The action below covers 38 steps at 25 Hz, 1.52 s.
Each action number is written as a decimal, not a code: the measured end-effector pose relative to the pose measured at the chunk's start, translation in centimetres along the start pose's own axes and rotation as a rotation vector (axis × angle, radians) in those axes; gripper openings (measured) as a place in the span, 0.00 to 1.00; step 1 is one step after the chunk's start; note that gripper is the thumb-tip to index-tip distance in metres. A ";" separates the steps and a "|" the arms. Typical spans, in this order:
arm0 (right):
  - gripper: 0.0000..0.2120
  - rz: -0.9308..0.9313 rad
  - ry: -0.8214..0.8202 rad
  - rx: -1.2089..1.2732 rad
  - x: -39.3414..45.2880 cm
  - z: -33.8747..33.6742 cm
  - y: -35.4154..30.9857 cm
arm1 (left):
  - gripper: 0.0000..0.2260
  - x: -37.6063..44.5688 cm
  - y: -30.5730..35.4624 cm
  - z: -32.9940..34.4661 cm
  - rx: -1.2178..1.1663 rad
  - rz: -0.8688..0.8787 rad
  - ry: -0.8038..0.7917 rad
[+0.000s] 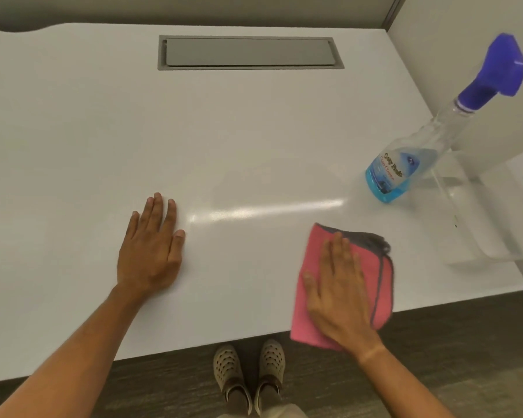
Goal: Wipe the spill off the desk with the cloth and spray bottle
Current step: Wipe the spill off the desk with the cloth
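The right hand (338, 291) lies flat on the pink cloth (314, 242) at the lower right of the frame. Its fingers (337, 251) are straight and close together, pressing down, not gripping. The cloth sits at the near edge of the white tabletop (103, 131).

The left hand (150, 248) rests flat on the bare tabletop at the lower left, fingers stretched out and holding nothing.

The spray bottle (405, 164) stands on the tabletop at the right, past the cloth and apart from it. It has a blue top and some blue liquid at the bottom.

A gray flap (248, 52) is set into the tabletop at the top middle. Two tan shoes (248, 372) stand on the floor at the bottom.
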State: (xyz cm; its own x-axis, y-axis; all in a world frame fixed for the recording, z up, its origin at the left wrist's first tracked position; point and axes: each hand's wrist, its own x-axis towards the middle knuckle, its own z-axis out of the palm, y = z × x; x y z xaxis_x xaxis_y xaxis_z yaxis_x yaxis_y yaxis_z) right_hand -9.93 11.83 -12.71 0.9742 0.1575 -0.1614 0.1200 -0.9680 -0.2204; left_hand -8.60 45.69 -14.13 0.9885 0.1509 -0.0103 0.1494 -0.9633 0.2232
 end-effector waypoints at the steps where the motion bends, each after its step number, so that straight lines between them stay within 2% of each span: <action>1: 0.34 0.044 0.009 -0.023 0.9 -0.6 1.0 | 0.28 0.0 0.1 -0.1 0.000 -0.006 0.003; 4: 0.35 0.122 0.053 -0.057 5.0 -1.4 1.7 | 0.28 0.0 0.4 0.0 0.000 -0.010 0.005; 6: 0.34 0.109 0.076 -0.062 8.3 -1.6 0.2 | 0.28 0.1 0.4 0.0 0.004 -0.011 0.008; 12: 0.33 -0.136 0.044 -0.042 14.8 -0.8 -7.7 | 0.28 0.1 0.3 0.3 0.016 -0.011 0.020; 16: 0.33 -0.352 0.005 -0.026 12.5 0.5 -12.0 | 0.28 0.1 0.2 0.3 0.020 -0.006 0.016; 22: 0.34 -0.487 -0.063 0.025 4.6 1.8 -11.7 | 0.29 0.1 0.1 0.1 0.006 -0.001 0.016; 25: 0.34 -0.469 -0.074 0.038 4.1 1.5 -11.5 | 0.29 -0.1 0.2 -0.1 -0.032 -0.003 0.024; 28: 0.34 -0.462 -0.078 0.181 4.3 0.4 -11.6 | 0.28 -0.4 0.7 -0.6 -0.117 -0.027 0.058; 33: 0.29 -0.174 0.126 0.385 4.7 -2.4 -8.3 | 0.27 -2.5 2.8 -1.2 -0.197 -0.076 0.088; 36: 0.22 -0.040 0.144 0.397 4.6 -3.3 -5.4 | 0.24 -3.7 5.0 -1.7 -0.209 -0.112 0.115; 38: 0.21 0.041 0.101 0.360 4.3 -3.3 -4.4 | 0.23 -4.3 6.2 -2.0 -0.251 -0.149 0.107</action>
State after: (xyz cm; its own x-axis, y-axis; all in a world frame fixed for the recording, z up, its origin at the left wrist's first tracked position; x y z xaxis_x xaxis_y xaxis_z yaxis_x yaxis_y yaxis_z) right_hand -5.61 16.08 -9.23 0.9929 0.0830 -0.0852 0.0236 -0.8398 -0.5425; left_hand -12.01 39.46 -10.74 0.9461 0.3217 0.0389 0.2686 -0.8458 0.4610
